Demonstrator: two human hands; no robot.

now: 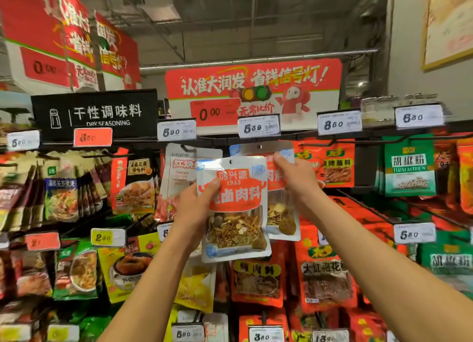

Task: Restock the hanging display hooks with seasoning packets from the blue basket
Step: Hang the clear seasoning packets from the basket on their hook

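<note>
Both forearms were raised from the bottom of the view toward the upper row of hooks; the left hand [198, 203] was curled round the left edge of a clear-and-red seasoning packet [235, 208], thumb laid across its front near the red label, the remaining fingers hidden behind it; the right hand [294, 175] was pinching the upper right corner of a second packet of the same kind [279, 188], which was hanging just behind and to the right of the first. The hang-hole of the rear packet was seen near the top, close under the 5.89 price tag [259, 127], though whether it was already threaded onto the hook could not be told; the front packet was held lower and free of any hook, its own hole visible at its top edge. The blue basket was not in view, so the stock remaining in it could not be judged. The task was judged to be under way and unfinished: at least the front packet remained to be hung, while neighbouring hooks, such as those bearing the orange barbecue packets [335, 165] and the green pepper packets [408, 167], were seen well filled.
</note>
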